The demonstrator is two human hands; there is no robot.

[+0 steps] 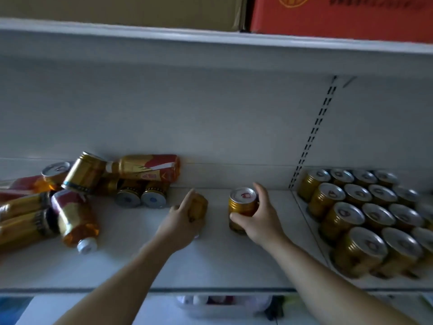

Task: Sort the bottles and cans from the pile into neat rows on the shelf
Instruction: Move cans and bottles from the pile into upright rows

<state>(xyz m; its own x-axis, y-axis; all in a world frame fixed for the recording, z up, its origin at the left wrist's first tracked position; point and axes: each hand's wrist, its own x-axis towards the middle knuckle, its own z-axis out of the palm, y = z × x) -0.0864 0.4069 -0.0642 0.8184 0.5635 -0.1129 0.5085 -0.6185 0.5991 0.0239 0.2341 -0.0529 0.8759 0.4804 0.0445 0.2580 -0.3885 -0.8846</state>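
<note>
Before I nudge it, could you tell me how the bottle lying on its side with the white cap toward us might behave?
The bottle probably rolls readily: it lies on its round side on the smooth shelf. It looks full, so likely heavy.

Shop, white shelf [234, 266], rowed cans [360, 212]

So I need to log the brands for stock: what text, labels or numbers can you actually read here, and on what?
None can be read.
Red carton on the top shelf: dark print and a gold emblem, cut off and blurred.
Lying bottle in the pile: label print too blurred.
Upright can in the right hand: no legible text.
</note>
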